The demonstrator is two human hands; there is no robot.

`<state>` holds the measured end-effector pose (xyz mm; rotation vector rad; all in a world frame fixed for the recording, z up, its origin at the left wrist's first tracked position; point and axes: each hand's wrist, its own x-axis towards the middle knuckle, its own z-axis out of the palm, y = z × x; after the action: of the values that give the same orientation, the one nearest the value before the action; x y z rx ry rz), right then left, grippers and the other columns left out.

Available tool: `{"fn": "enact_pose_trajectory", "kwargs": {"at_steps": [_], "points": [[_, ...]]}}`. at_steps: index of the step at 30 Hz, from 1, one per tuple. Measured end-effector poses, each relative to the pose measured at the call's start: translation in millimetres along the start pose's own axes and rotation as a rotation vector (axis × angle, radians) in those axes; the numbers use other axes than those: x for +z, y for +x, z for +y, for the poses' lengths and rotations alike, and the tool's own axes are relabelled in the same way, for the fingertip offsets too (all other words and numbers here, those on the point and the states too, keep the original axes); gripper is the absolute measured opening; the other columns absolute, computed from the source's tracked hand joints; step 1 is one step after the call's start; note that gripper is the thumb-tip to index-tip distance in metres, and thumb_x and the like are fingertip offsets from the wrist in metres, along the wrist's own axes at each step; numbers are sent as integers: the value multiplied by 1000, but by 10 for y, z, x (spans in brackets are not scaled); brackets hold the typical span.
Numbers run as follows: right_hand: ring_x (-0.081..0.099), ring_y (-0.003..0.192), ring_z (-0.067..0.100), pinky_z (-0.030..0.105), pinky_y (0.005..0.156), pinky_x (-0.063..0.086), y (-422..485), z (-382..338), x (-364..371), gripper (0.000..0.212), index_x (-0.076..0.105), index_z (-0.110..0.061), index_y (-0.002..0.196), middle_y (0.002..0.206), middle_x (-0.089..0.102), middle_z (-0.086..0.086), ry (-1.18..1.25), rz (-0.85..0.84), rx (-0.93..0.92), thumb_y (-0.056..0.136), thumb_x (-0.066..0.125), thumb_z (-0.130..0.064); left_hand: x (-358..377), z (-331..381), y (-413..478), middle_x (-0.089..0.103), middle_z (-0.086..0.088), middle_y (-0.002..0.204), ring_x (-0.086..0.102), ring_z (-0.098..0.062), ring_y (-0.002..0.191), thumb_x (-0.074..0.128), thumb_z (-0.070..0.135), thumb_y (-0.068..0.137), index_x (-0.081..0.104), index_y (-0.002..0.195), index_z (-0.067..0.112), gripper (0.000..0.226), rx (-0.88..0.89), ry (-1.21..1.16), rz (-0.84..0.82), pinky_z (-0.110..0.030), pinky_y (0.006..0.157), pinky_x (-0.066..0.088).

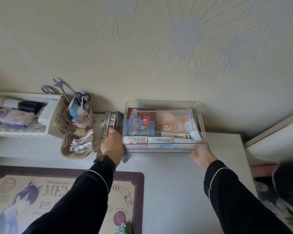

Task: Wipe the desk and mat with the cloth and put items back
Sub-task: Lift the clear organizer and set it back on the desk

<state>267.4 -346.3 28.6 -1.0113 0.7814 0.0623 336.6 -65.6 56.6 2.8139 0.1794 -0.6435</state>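
Replacement of items is in hand: clear bin [159, 148] sits at the worktop's [176, 183] rear by the wall, left hand [112, 146] fingers grasping its left end, right hand [200, 155] fingers hidden beneath, grip indeterminable; next move calls for level seating before release.

Clear box [159, 149]: upright, packed with cards and small cartons, at the desk's back edge.
Mat [136, 191]: purple-bordered, illustrated, flat at front-left.
Cloth [123, 230]: teal, bunched on the mat's near edge.
Desk [172, 191]: white.

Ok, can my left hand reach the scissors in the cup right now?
Probably not yet: the left hand holds the bin. Once freed, likely yes; the scissors stick up from the cup just left, uncovered.
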Motion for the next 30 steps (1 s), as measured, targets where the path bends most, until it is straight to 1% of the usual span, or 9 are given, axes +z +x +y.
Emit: {"fn": "enact_pose_trajectory", "kwargs": {"at_steps": [2,6,8,11,15,22,26,28,30], "points": [[50,120,40,51,111,32,-8,-1,1,37,54,-3,126,125,55,21,18,19,19,101,32,-21,12,-9,29,65,-14,106,64,-33,97,67,1,80,29,129,-2,62,-23,36,-14,-40,79,54],[59,99,32,50,107,35,-4,16,42,33,63,-10,103,104,63,14,28,40,21,101,32,-23,8,-41,49,64,-11,105,64,-28,94,63,5,84,49,119,5,38,37,94,-19,-34,74,51],[61,96,31,50,107,36,16,27,34,33,64,-12,99,101,65,12,24,35,12,101,33,-23,-40,-57,77,65,-9,104,64,-26,93,57,4,87,54,116,9,30,104,121,-8,-33,75,51],[62,104,35,52,105,39,38,20,-10,33,65,-10,107,108,67,15,-7,-22,-6,101,36,-23,-172,-115,138,67,-9,96,63,-26,82,44,8,93,57,111,13,23,194,58,61,-35,69,51],[58,114,38,52,103,42,31,10,-36,33,65,-9,113,117,66,17,-32,-91,-15,101,39,-24,-400,-275,127,63,-8,83,58,-25,69,39,23,99,57,103,12,21,282,35,205,-33,59,46],[59,109,41,55,103,41,19,47,120,35,61,0,118,116,63,23,1,-30,39,99,33,-12,-705,-392,105,62,-9,88,59,-26,77,38,22,100,56,103,10,22,284,77,225,-35,63,47],[67,98,35,46,89,52,-85,120,413,39,73,-3,99,103,70,20,-1,-109,70,95,34,-11,-680,-417,101,60,-12,92,56,-29,78,44,10,98,56,103,6,14,184,113,274,-36,63,44],[71,80,28,35,68,57,-97,193,491,45,77,-8,80,85,73,13,74,-63,84,92,34,-10,-658,-445,116,61,-17,97,59,-33,83,44,8,97,56,105,3,15,174,107,269,-36,63,44],[69,73,27,34,62,56,-80,244,505,42,72,-8,82,77,72,10,93,22,76,94,32,-11,-629,-463,137,62,-19,94,59,-35,81,40,11,98,55,105,1,19,231,45,243,-37,64,47]]}}
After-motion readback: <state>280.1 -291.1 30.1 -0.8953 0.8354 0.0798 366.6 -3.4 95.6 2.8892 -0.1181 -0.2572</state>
